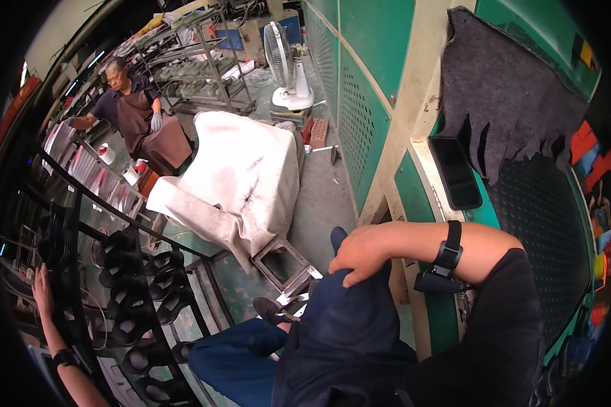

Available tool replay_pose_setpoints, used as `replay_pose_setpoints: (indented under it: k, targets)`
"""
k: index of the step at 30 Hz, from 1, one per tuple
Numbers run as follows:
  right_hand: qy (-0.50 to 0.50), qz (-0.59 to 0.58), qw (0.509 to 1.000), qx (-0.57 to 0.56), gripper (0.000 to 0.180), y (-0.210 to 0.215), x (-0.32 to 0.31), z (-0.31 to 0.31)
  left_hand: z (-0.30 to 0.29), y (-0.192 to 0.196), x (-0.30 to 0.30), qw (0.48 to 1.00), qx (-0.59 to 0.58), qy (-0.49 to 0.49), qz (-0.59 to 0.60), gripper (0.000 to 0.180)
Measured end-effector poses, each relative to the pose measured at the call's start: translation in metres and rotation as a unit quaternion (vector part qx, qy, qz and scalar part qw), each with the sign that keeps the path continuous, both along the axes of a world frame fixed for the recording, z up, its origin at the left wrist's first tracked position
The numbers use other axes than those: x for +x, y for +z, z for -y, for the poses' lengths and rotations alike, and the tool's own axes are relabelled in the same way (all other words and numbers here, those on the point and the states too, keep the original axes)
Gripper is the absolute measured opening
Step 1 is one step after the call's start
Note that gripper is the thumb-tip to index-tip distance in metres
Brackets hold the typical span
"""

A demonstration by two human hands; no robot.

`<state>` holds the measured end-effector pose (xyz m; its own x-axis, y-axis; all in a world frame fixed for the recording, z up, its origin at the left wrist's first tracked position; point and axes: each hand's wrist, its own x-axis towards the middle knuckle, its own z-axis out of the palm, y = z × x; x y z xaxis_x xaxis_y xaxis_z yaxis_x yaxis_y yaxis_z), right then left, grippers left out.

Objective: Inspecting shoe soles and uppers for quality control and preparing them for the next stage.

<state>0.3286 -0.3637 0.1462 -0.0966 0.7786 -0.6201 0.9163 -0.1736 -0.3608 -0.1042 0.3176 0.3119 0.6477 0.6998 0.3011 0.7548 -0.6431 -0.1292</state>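
My left hand [42,292] reaches out at the far left, fingers stretched upward and nothing visible in them. It is beside a dark metal rack [81,237] that bears rows of black shoes [132,308]; whether it touches the rack I cannot tell. My right hand [363,254] lies over the knee of my dark blue trousers [346,305], with its fingers loosely bent and nothing held. A black strap [449,254] goes round my right forearm. Past that arm, a phone with a black screen [456,173] lies on the ledge of a green machine [421,183].
A pale cloth [241,169] drapes a bulky object ahead, with a metal frame [285,264] at its foot. A person in a brown apron [139,122] sits at the far left. A white fan [282,68] stands behind. Dark ragged fabric [502,88] hangs at the right.
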Motion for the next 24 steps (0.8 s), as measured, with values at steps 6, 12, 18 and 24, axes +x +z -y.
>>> replay_pose_setpoints:
  k: [6,12,18,24]
  targets:
    - [-0.001,-0.002,1.000,0.007,0.056,-0.003,0.000,0.001,-0.001,-0.004,-0.004,0.997,-0.071,0.023,0.016,0.058]
    - [-0.007,-0.005,1.000,0.009,0.056,-0.002,0.001,0.001,-0.008,-0.014,-0.006,0.989,-0.027,-0.072,0.125,0.058]
    - [0.001,0.000,1.000,0.013,0.055,-0.002,0.000,0.001,-0.037,-0.012,-0.017,0.994,-0.032,0.063,-0.080,0.057]
    - [-0.007,-0.002,1.000,0.006,0.055,0.000,0.000,0.002,-0.021,-0.008,-0.006,0.966,0.234,-0.053,0.101,0.060]
